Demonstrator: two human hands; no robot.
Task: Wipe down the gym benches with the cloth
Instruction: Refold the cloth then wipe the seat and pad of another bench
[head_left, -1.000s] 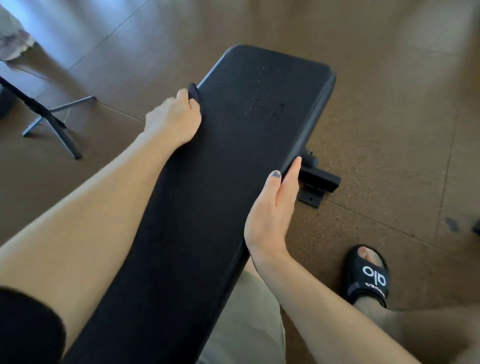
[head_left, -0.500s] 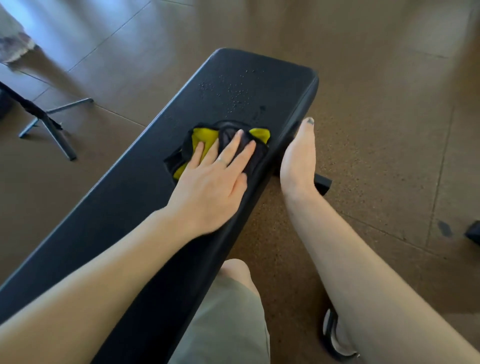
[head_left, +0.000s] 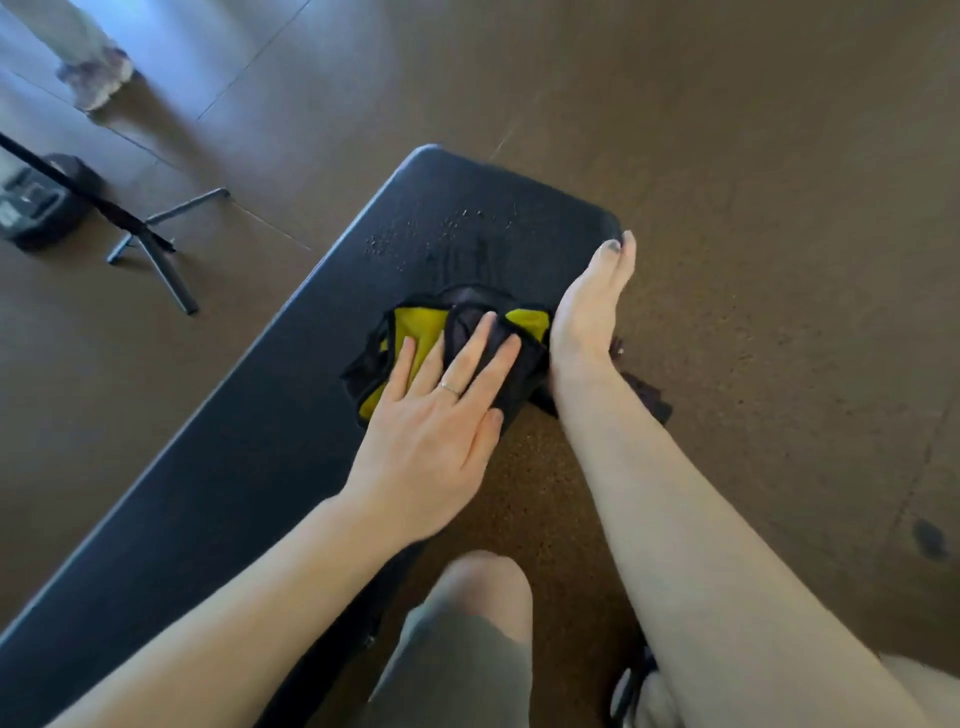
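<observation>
The cloth (head_left: 415, 338), yellow with dark trim and crumpled into folds, lies on the black padded bench (head_left: 249, 447) near its far end, close to the right-hand edge. We press it flat under our left hand (head_left: 436, 441), fingers spread and extended over the fabric rather than curled around it, a thin ring (head_left: 449, 387) showing on one finger. Our right hand (head_left: 589, 312) rests edge-on against the bench's right side, just beside the cloth, fingers straight and held together, gripping nothing that we can see. Beyond the cloth, beads of water (head_left: 441, 234) dot the bench pad up to its rounded far corner. Below the hands, our knee in olive shorts (head_left: 457, 654) shows beside the bench, over a brown cork-like floor (head_left: 753, 182). Well off to the left stands a black tripod (head_left: 150, 234) with a dark bag (head_left: 39, 202) behind it.
</observation>
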